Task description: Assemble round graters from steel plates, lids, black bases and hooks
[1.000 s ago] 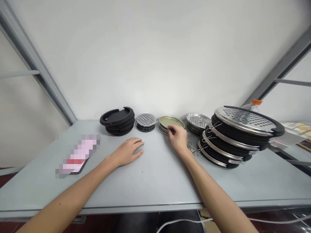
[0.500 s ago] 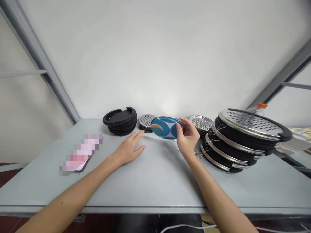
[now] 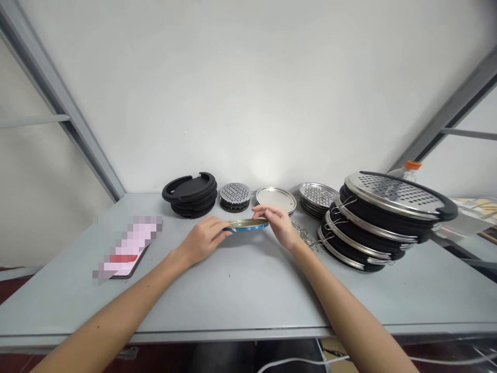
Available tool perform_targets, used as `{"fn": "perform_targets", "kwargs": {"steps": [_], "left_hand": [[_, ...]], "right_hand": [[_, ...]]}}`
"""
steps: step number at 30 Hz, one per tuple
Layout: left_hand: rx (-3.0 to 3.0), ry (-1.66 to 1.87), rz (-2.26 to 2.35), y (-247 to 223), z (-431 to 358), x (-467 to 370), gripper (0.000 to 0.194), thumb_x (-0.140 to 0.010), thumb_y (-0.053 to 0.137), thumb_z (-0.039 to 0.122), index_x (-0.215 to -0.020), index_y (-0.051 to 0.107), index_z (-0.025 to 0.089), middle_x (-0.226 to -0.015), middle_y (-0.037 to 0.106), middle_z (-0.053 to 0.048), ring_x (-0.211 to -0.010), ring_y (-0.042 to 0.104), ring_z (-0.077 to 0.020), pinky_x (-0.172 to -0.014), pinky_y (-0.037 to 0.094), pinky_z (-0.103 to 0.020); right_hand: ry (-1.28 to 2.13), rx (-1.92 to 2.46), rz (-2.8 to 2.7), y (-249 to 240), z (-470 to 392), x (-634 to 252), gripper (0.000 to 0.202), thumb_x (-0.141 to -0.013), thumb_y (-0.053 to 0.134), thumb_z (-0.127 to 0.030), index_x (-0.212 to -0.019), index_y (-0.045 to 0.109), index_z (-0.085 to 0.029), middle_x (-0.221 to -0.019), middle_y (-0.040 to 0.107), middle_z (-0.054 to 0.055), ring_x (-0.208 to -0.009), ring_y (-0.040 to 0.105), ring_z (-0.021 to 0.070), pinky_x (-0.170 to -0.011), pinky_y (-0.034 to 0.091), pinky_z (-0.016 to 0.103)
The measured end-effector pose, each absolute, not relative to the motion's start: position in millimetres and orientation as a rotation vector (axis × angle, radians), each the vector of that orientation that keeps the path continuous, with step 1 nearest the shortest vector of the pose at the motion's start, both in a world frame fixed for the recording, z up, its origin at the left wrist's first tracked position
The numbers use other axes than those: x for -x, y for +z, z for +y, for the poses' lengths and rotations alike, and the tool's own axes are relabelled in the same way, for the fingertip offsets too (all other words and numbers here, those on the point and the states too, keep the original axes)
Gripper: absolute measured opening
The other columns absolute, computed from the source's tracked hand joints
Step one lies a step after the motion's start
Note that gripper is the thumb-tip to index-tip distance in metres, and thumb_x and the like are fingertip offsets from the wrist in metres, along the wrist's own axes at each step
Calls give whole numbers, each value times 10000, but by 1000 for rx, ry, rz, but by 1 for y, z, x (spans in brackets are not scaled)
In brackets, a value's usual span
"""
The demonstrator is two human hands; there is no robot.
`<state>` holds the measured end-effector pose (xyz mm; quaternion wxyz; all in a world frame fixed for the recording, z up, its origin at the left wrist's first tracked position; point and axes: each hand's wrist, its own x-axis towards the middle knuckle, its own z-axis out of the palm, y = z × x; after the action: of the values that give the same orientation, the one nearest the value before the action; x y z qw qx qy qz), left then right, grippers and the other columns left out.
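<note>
A round metal lid, blue on its outer side and gold-toned inside, is held just above the table, seen nearly edge-on with the gold side up. My left hand pinches its left edge between thumb and fingers. At the lid's right edge is my right hand, its fingers stretched out over the rim and not closed round it. Whether its palm side touches the rim is hard to make out. Behind the lid lies a stack of plain silver discs, partly covered by my right hand.
Along the wall stand black ring-shaped holders, small perforated grater discs and larger grater discs. Wire clips lie beside a tall stack of black-rimmed graters on the right. A blurred phone lies left; an orange-capped bottle stands behind.
The lid has turned over from blue face showing to gold side up, and moved slightly left and down. My left hand has taken its left edge; my right hand's grip has loosened.
</note>
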<state>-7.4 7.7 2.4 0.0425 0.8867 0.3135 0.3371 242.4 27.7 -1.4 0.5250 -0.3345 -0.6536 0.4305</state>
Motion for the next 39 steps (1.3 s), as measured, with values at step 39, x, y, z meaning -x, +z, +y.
{"fn": "perform_targets", "kwargs": {"steps": [39], "left_hand": [[-2684, 621, 1156, -7, 7, 10, 614, -874, 535, 504, -1394, 392, 211, -1455, 377, -127, -1297, 400, -291, -1058, 356, -440]], "right_hand": [[67, 1297, -2040, -21, 38, -254, 274, -896, 478, -285, -1089, 633, -168, -1038, 672, 94, -997, 576, 231, -895, 435, 347]]}}
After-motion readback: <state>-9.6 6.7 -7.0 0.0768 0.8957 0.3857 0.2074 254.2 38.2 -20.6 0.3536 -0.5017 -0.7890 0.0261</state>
